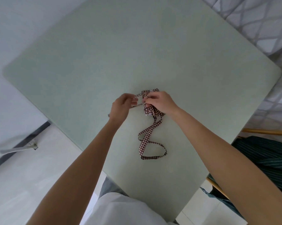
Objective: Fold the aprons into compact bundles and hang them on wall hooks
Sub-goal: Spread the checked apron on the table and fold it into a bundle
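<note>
Mid-table, my right hand (159, 101) gripped the checked apron bundle (150, 109), left hand (123, 105) pinching its strap (139, 95); slack grip risked the wrap loosening, the loose tail (146, 143) snagging

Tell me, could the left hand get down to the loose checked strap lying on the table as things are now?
Probably yes. The loose strap lies in the open on the table, with nothing over it. But the left hand is busy pinching another strap stretched out from the apron bundle, so it would have to let go first.

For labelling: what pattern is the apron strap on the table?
Dark red-and-white gingham check on the strap; head view.
</note>
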A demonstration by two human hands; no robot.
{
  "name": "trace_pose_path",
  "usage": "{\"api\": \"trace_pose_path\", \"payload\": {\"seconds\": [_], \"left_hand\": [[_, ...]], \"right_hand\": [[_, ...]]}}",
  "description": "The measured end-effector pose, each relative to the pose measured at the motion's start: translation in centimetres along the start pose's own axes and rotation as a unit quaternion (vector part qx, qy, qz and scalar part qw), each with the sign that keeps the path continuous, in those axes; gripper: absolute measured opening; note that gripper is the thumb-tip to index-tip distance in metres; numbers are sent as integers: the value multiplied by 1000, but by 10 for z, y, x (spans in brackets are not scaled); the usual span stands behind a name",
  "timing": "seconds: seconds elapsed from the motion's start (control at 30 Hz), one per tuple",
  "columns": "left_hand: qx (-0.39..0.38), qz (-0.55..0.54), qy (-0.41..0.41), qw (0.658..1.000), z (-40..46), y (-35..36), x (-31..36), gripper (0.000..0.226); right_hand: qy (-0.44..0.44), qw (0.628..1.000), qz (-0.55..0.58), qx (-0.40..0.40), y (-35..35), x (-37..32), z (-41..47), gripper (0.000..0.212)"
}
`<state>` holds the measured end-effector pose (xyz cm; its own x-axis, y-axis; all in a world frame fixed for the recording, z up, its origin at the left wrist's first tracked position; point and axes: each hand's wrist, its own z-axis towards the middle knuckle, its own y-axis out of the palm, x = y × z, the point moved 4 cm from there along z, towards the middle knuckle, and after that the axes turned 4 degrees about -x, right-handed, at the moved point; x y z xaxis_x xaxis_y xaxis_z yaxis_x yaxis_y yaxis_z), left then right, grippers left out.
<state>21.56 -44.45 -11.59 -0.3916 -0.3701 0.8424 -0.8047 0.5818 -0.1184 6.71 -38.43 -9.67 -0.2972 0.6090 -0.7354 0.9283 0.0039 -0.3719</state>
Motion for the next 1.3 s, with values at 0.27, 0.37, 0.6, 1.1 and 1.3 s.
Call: {"api": "trace_pose_path", "payload": {"seconds": [0.27, 0.37, 0.6, 1.1, 1.3], "left_hand": [[-45, 83, 126, 988, -3, 10, -1, 17], [-62, 121, 157, 978, 1, 13, 1, 14], [-91, 109, 167, 976, 4, 20, 2, 5], [-89, 140, 104, 981, 11, -7, 3, 6], [-49, 180, 69, 980, 11, -5, 4, 6]], "right_hand": [[-58, 998, -5, -7, 2, -6, -4, 12], [-100, 991, -88, 33, 1, -12, -9, 16], [-206, 894, -342, 206, 5, -25, -19, 14], [-236, 920, -231, 210, 18, -1, -15, 10], [-210, 941, -156, 214, 27, 9, -13, 9]]}}
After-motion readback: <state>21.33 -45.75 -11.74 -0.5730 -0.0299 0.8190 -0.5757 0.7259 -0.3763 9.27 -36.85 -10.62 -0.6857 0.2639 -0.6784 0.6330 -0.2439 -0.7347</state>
